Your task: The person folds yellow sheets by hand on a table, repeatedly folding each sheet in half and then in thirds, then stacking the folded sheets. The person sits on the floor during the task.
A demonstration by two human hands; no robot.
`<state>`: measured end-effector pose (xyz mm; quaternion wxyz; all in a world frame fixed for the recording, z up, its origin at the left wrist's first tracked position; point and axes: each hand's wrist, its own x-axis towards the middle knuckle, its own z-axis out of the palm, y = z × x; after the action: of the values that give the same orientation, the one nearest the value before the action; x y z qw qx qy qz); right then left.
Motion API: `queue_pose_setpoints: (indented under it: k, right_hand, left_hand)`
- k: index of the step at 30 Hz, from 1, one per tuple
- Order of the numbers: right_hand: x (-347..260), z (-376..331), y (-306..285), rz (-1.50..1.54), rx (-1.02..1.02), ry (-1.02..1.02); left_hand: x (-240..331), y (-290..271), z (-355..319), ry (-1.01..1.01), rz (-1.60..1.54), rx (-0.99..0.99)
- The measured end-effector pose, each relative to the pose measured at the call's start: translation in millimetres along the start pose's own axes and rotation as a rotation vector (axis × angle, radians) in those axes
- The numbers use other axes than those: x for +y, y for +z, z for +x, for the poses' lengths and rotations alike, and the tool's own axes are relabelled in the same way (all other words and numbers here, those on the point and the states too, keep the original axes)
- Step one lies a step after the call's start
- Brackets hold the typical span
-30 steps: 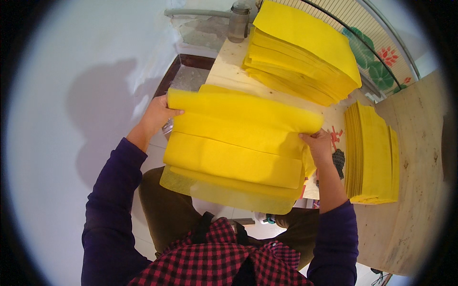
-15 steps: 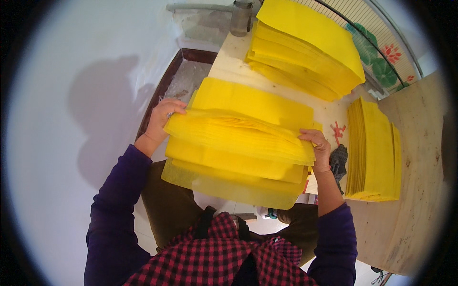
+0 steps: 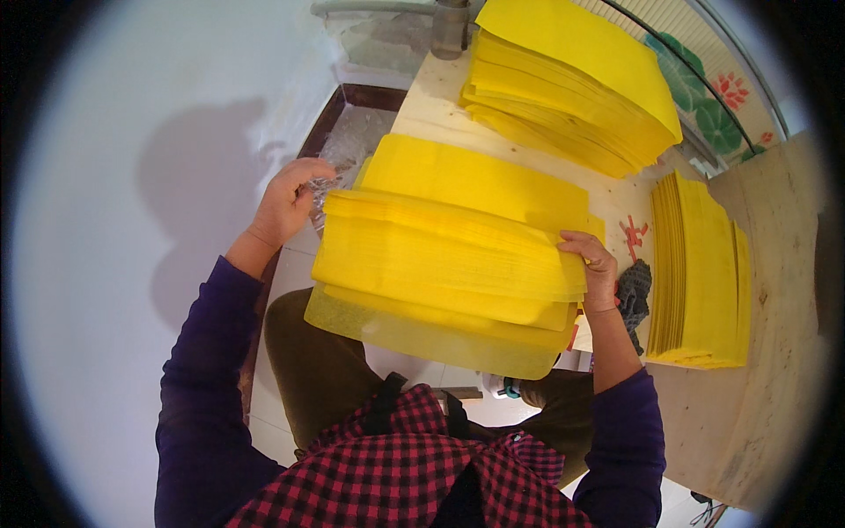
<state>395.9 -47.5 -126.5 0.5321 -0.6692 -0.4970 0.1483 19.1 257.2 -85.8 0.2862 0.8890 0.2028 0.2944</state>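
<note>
A pile of thin yellow sheets (image 3: 458, 233), fabric-like, lies before me at the wooden table's near edge, its front sheets hanging over my lap. The upper sheets form a folded-looking bundle with layered edges. My right hand (image 3: 594, 268) grips this bundle at its right end, fingers on top; the thumb is mostly hidden. Just off the left end of the bundle, my left hand (image 3: 295, 198) is raised with its fingers curved and apart, and nothing shows between them.
A tall yellow stack (image 3: 572, 97) stands at the back of the table (image 3: 431, 110), another yellow stack (image 3: 700, 273) at the right. Between lie red strips (image 3: 633, 236) and a dark crumpled cloth (image 3: 634, 295). A jar (image 3: 450, 31) stands at the far left corner. Clear plastic (image 3: 356, 132) lies beside the wall.
My left hand has let go of the bundle's left end and moved slightly left and up. The bundle's bulging layers have settled flatter. My right hand keeps its grip.
</note>
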Motion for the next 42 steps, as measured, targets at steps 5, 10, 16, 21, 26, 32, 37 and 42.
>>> queue_pose_setpoints:
  k: [5, 10, 16, 21, 26, 32, 37, 42]
  right_hand:
    - [0, -1, 2, 0.003, 0.01, -0.055]
    - [1, -4, 2, -0.069, -0.01, -0.059]
    - [-6, -10, 5, 0.046, -0.03, -0.029]
    - [-14, -11, 19, 0.414, 0.092, 0.337]
    - [-19, -13, 14, 0.038, -0.033, 0.147]
    - [-34, -14, -3, -0.403, -0.176, -0.053]
    - [-60, -16, -17, -0.525, -0.257, -0.001]
    - [-76, -29, -17, 0.032, -0.002, 0.385]
  left_hand:
    - [47, 35, 19, 0.111, 0.083, -0.071]
    - [94, 91, 18, 0.006, 0.359, -0.275]
    - [102, 109, 17, -0.034, 0.455, -0.345]
    - [103, 112, 18, -0.032, 0.454, -0.344]
    - [100, 115, 19, -0.024, 0.418, -0.341]
    - [86, 120, 17, 0.042, 0.381, -0.315]
    - [80, 122, 13, 0.085, 0.324, -0.283]
    - [78, 123, 12, 0.085, 0.313, -0.258]
